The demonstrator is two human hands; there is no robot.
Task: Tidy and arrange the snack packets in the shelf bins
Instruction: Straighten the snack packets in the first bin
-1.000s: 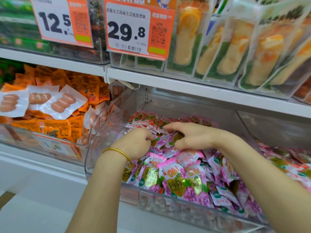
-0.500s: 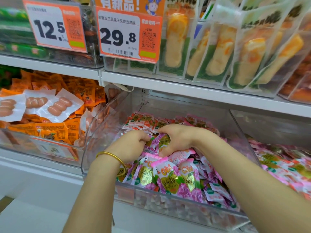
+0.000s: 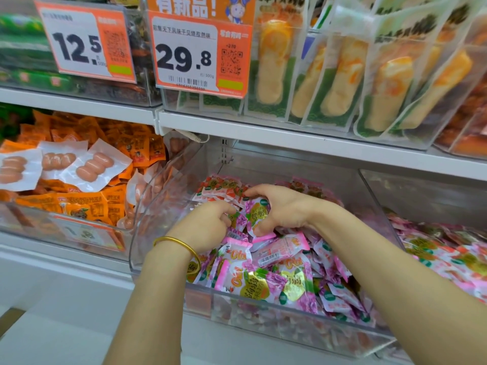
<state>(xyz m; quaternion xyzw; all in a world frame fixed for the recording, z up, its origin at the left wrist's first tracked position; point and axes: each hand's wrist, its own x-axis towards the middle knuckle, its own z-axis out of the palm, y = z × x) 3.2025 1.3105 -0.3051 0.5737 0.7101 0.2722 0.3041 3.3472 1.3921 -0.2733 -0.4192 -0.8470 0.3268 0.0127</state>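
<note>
Right hand [image 3: 280, 210] is clasped round an upright purple packet [image 3: 257, 214] at centre frame; what is held by the left hand [image 3: 205, 229], just beside, cannot be told.

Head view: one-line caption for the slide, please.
Right hand grips a snack packet in the clear bin; left hand curled beside it.

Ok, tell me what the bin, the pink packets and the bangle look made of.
Bin: clear rigid plastic, glossy; contents show through. Pink packets: likely thin plastic film, shiny, crinkled, with foil-like gold patches. Bangle: looks like polished gold-coloured metal; smooth glints.
</note>
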